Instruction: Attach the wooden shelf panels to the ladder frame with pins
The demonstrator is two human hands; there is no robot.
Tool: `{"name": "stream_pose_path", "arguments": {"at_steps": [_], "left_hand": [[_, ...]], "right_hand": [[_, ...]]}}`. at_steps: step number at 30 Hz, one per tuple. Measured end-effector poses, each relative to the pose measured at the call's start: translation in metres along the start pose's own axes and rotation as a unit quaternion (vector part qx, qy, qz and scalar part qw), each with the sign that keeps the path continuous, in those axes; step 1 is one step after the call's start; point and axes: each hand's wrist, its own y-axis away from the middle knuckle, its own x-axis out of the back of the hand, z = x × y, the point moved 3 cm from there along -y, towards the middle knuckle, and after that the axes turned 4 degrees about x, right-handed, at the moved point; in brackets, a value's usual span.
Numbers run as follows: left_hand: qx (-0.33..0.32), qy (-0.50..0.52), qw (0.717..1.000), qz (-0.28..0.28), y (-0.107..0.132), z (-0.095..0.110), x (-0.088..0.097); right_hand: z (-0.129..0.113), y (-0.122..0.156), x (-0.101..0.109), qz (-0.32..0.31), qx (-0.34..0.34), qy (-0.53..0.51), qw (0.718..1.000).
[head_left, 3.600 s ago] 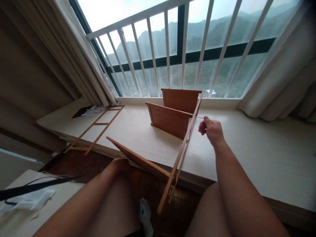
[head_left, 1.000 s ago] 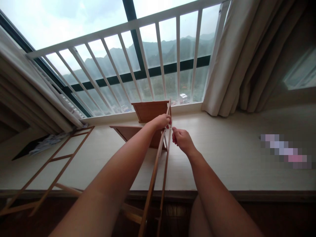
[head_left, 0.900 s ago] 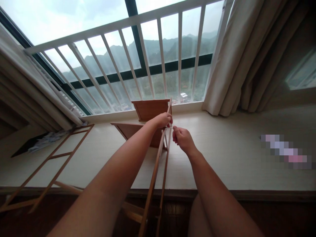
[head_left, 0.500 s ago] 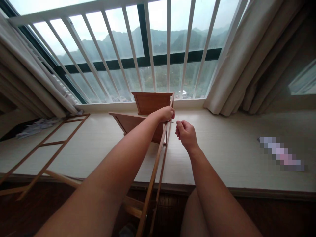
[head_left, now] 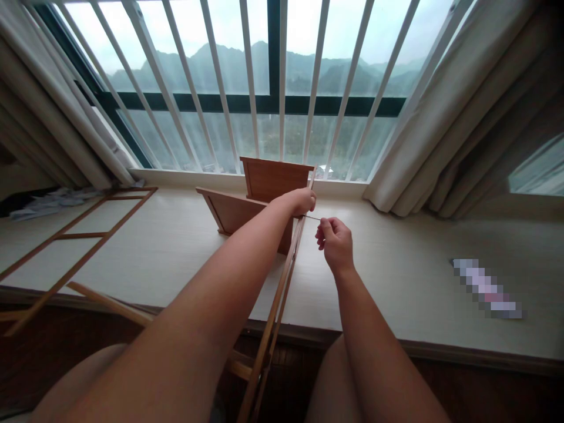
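Note:
My left hand (head_left: 303,201) is closed around the upper part of a wooden frame (head_left: 282,282), where brown panels join its long rails. One wooden panel (head_left: 278,180) stands at the back by the window, and a second panel (head_left: 233,210) slants out to the left, partly behind my left forearm. My right hand (head_left: 335,239) pinches the end of a thin metal rod (head_left: 312,218), perhaps a hex key. The rod's other end meets the frame's right side, just below my left hand; its tip is hidden there.
A ladder-like wooden frame (head_left: 83,236) lies at the left, reaching over the front edge of the pale ledge (head_left: 396,270). A blurred-out strip (head_left: 487,289) lies on the right. White bars (head_left: 282,82) and curtains (head_left: 423,129) border the ledge at the back.
The view has tilted and shifted slightly. My right hand has moved a little away from the frame, with more of the rod showing. My left hand keeps its hold.

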Motion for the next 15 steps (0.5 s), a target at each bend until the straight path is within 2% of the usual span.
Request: {"name": "stream_pose_path", "arguments": {"at_steps": [4, 7, 15], "left_hand": [[0.001, -0.006, 1.0, 0.001, 0.0016, 0.0015, 0.0006], [0.003, -0.005, 1.0, 0.001, 0.0009, 0.0008, 0.0006], [0.011, 0.007, 1.0, 0.0, -0.004, -0.0025, -0.0016]], "right_hand": [[-0.0033, 0.0003, -0.006, -0.029, -0.044, -0.101, 0.993], [-0.0052, 0.0008, -0.0089, -0.044, -0.066, -0.135, 0.988], [-0.0055, 0.0003, 0.0001, 0.003, -0.009, -0.09, 0.996]]}}
